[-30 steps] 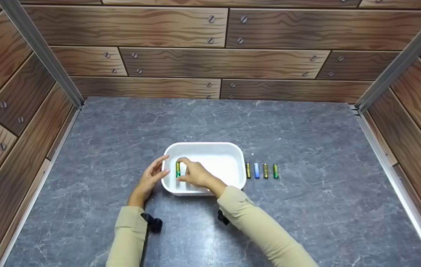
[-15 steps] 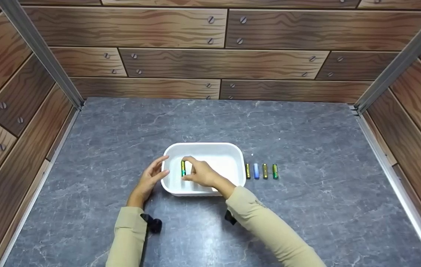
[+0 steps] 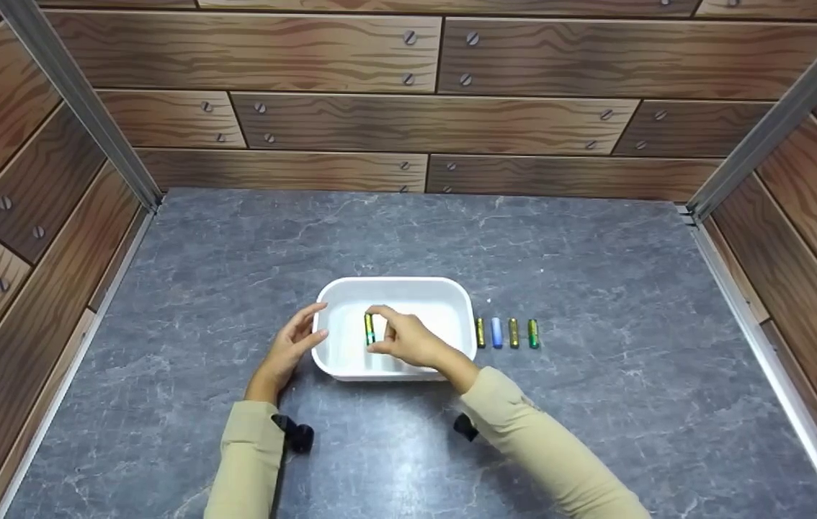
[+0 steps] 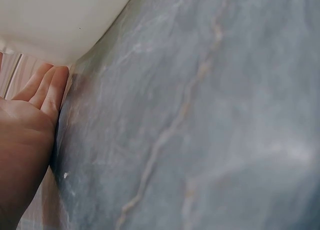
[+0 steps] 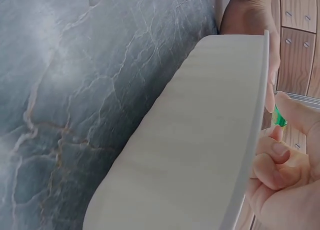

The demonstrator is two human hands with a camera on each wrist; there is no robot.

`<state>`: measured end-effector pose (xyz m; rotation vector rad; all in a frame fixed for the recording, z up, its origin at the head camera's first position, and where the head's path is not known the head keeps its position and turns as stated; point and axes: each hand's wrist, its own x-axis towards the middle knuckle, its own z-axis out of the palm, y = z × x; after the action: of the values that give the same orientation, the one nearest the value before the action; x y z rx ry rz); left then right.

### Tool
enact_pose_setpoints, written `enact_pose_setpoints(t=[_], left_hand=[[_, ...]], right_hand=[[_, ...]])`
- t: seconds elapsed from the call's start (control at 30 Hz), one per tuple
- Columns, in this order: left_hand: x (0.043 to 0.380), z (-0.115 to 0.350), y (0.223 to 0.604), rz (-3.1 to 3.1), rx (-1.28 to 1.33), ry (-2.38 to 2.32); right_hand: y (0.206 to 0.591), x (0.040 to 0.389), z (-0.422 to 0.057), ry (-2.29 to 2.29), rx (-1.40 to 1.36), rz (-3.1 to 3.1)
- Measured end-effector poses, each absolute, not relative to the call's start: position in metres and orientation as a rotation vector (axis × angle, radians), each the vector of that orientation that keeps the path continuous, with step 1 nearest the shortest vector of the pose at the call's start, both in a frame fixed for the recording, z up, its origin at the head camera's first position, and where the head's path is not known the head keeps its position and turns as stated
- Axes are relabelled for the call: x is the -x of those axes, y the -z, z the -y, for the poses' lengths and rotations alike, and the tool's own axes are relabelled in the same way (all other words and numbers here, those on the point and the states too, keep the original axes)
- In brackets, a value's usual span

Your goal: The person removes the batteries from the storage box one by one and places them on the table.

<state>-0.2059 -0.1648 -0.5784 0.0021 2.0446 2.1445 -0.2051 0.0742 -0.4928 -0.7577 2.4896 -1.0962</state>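
Observation:
A white rectangular tub [image 3: 398, 375] stands on the table. My right hand [image 3: 416, 342] is over it, pinching a gold-and-green battery [image 3: 369, 329] between thumb and a fingertip. The battery points front to back, above the tub's floor, left of its middle. In the right wrist view only its green end [image 5: 280, 119] shows past the rim. At the tub's left end my left hand [image 3: 289, 353] rests against the rim, fingers fairly straight; in the left wrist view its fingers [image 4: 52, 88] reach along the outer wall.
Right of the tub lie several batteries in a row: a gold one [image 3: 480, 332] close to the wall, a blue one [image 3: 497, 332], another gold one [image 3: 514, 332] and a green one [image 3: 533, 334]. Wood-patterned panels [image 3: 336, 122] enclose the grey marbled table [image 3: 596, 259].
My right hand has moved right inside the tub, carrying the battery away from the left end. The left hand and the row of batteries have stayed put.

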Motion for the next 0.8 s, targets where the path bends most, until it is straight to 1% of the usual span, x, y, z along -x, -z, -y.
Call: enact_pose_setpoints(t=[0.27, 0.8], left_hand=[[0.205, 0.164, 0.578, -2.046, 0.002, -2.153], [0.204, 0.165, 0.577, -2.046, -0.020, -2.150]], right_hand=[[0.491, 0.202, -0.092, 1.142, 0.802, -2.520], [0.481, 0.201, -0.124, 1.156, 0.763, -2.529]])
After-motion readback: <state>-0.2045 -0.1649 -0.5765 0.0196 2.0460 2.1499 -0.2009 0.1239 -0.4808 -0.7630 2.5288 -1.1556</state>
